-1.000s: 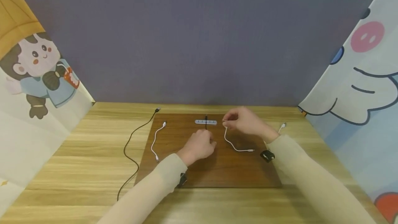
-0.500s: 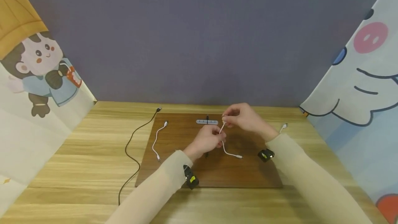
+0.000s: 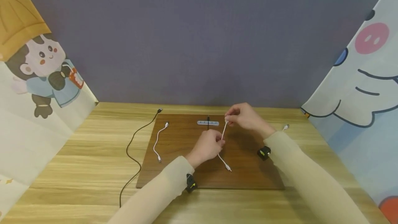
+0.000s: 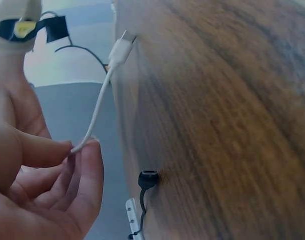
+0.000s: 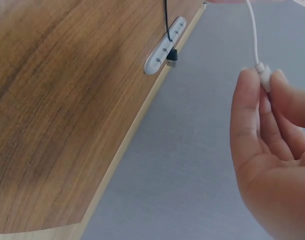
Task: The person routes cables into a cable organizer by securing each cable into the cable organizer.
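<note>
A short white charging cable (image 3: 224, 130) is stretched between both hands above the brown board. My right hand (image 3: 245, 117) pinches the white plug (image 5: 264, 77) at its upper end between thumb and fingertips. Lower down, my left hand (image 3: 206, 147) pinches the cord between thumb and finger; the other plug (image 4: 121, 50) dangles past it. Left of the right hand, a pale cable clip strip (image 3: 202, 123) lies near the board's far edge. A black cable (image 5: 166, 20) crosses one of its slots, its USB plug (image 5: 172, 56) beyond the strip and its small black connector (image 4: 148, 179) towards me.
Another short white cable (image 3: 154, 143) lies on the board's (image 3: 248, 172) left side. A long black cable (image 3: 126, 149) curves over the table beside it. On the right, a white plug (image 3: 285, 127) shows past the right sleeve. A grey partition (image 3: 199, 44) stands behind.
My left hand has moved right from near the black cable and taken hold of the white cord. The cable's loose end has swung left and nearer; the right hand has stayed nearly in place.
</note>
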### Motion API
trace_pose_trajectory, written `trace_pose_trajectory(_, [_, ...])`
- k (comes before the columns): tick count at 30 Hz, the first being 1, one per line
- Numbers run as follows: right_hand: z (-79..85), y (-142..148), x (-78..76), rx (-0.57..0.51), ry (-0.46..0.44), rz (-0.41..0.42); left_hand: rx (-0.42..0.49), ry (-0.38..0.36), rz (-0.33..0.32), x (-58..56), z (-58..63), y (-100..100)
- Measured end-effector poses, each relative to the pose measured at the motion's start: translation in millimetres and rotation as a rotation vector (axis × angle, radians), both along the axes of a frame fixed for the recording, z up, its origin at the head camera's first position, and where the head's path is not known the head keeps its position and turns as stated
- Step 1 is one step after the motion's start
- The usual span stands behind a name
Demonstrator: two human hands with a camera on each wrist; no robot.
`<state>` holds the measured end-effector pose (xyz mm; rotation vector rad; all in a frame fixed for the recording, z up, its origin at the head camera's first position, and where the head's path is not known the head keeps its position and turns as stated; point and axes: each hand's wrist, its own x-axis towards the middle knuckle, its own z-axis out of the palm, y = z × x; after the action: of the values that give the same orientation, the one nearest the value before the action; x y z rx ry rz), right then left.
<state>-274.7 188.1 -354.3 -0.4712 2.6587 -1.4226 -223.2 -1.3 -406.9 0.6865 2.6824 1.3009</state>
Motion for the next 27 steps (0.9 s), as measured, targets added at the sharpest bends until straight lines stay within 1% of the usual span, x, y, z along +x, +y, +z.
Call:
trace_pose_trajectory(2, [-1.2, -0.7, -4.7, 0.015, 0.001, -0.029, -0.077, 0.048, 0.008, 1.2, 0.1, 1.6])
trace_pose_trajectory(4, [-2.6, -1.2, -9.7, 0.024, 0.008, -0.054, -0.145, 0.074, 0.011, 1.7, -1.0, 3.6])
trace_pose_trajectory(6, [-4.1, -2.4, -14.5, 0.044, 0.023, -0.068, -0.205, 0.113, 0.01, 1.5, -2.8, 5.4])
trace_pose_trajectory(10, [-7.5, -5.7, -23.0, 0.088, 0.043, -0.075, -0.309, 0.167, 0.01, 0.8, -5.5, 8.2])
trace_pose_trajectory(14, [-12.6, -10.4, -31.8, 0.157, 0.062, -0.068, -0.383, 0.157, 0.002, 1.8, -4.7, 9.7])
trace_pose_trajectory(16, [-14.8, -13.4, -36.1, 0.186, 0.072, -0.063, -0.404, 0.143, -0.009, 3.5, -2.9, 10.2])
trace_pose_trajectory(19, [-17.1, -17.8, -41.9, 0.212, 0.082, -0.065, -0.45, 0.149, -0.02, 6.6, 0.1, 10.9])
trace_pose_trajectory(22, [-18.1, -21.5, -46.2, 0.206, 0.088, -0.068, -0.501, 0.179, -0.015, 8.7, 2.4, 12.2])
trace_pose_trajectory(23, [-18.8, -22.6, -48.0, 0.204, 0.089, -0.071, -0.517, 0.198, -0.013, 9.0, 2.6, 12.8])
trace_pose_trajectory(27, [-22.5, -24.9, -53.6, 0.205, 0.094, -0.082, -0.562, 0.231, -0.009, 9.9, 1.9, 16.3])
